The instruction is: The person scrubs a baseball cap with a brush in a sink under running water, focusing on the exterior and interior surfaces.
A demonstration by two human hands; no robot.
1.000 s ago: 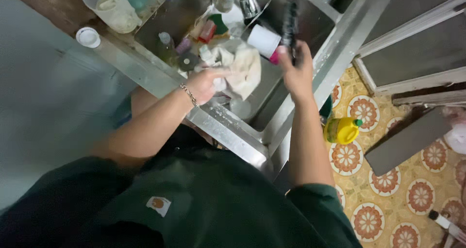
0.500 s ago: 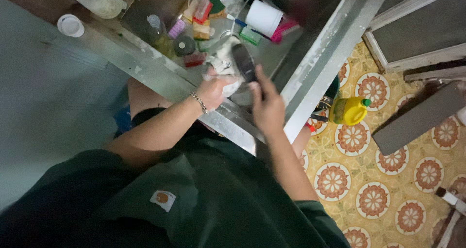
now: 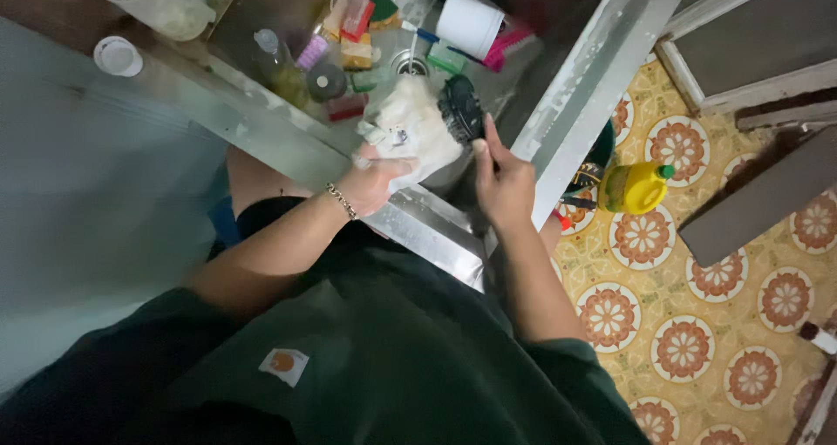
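**Two hands over the sink, cloth and brush between them**

Nearest the camera, at six o'clock, a dark green shirt (image 3: 366, 366) fills the lower view, and both bare forearms reach up from it toward twelve. The left hand (image 3: 370, 183), a chain bracelet (image 3: 342, 201) at its wrist, is closed around the lower end of a white crumpled cloth (image 3: 410, 131); the cloth rises from the fist toward one o'clock and hangs over the metal sink (image 3: 436, 227). Just beside it at three o'clock, the right hand (image 3: 504, 182) points its fingers upward and grips a dark brush-like tool (image 3: 460, 107), whose head presses against the cloth's right edge. What the tool really is stays hard to make out (it is dark and blurred), and its handle is hidden behind the fingers.

Farther up, the basin holds a white cup (image 3: 471, 22), a small bottle with a clear cap (image 3: 275, 57), a pink block (image 3: 357, 16) and other small coloured items too jumbled to name. A yellow bottle with a green cap (image 3: 635, 187) lies on the patterned tile floor (image 3: 697, 340) at three o'clock. A white round lid (image 3: 117, 55) sits on the ledge at ten o'clock, and a clear plastic container (image 3: 166, 5) is cut off by the top edge.
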